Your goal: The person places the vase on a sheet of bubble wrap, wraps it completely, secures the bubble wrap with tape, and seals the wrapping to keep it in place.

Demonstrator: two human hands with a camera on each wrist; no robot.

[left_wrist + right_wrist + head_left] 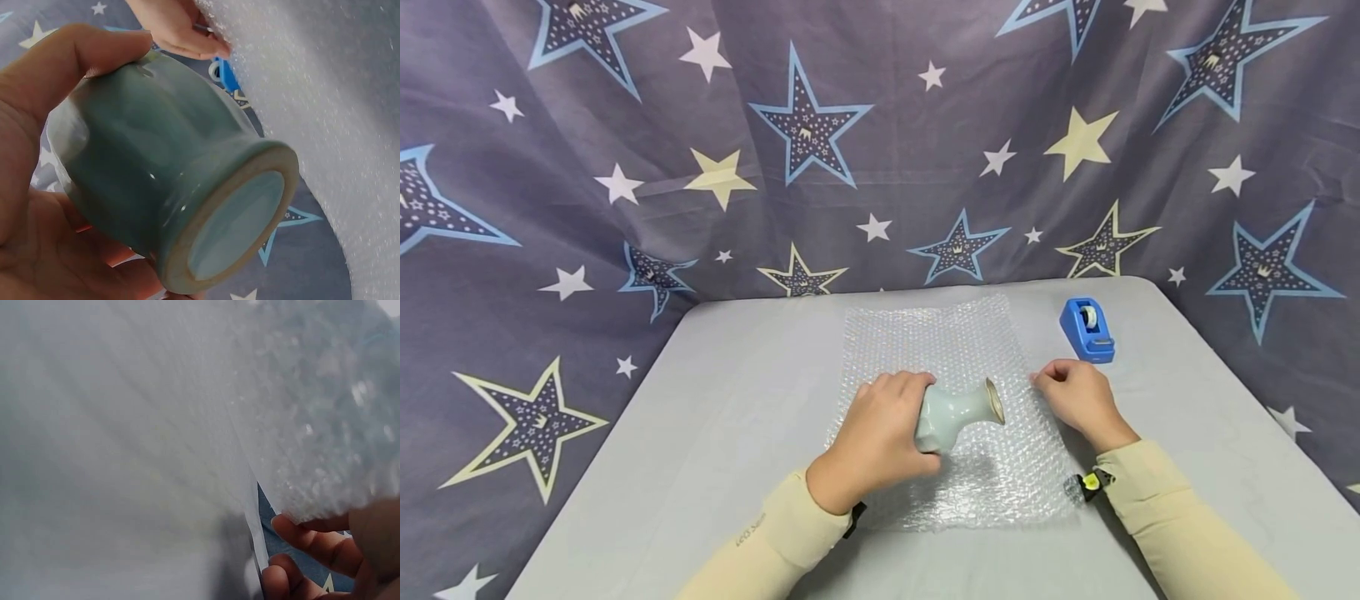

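A pale green glazed vase [953,412] lies tilted on its side above the bubble wrap [925,342], its flared mouth facing right in the head view. My left hand [880,433] grips the vase round its body. In the left wrist view the vase's [150,150] round foot, with an unglazed ring, faces the camera. At the right edge of the sheet, my right hand [1078,400] pinches the bubble wrap between thumb and fingers. The right wrist view shows the fingertips [306,540] on the lower edge of the bubble wrap [325,425].
A blue tape dispenser [1087,332] with a roll of tape stands beyond my right hand, near the table's back right corner. The table [722,400] has a light grey cover. A dark curtain [880,150] printed with stars hangs behind it.
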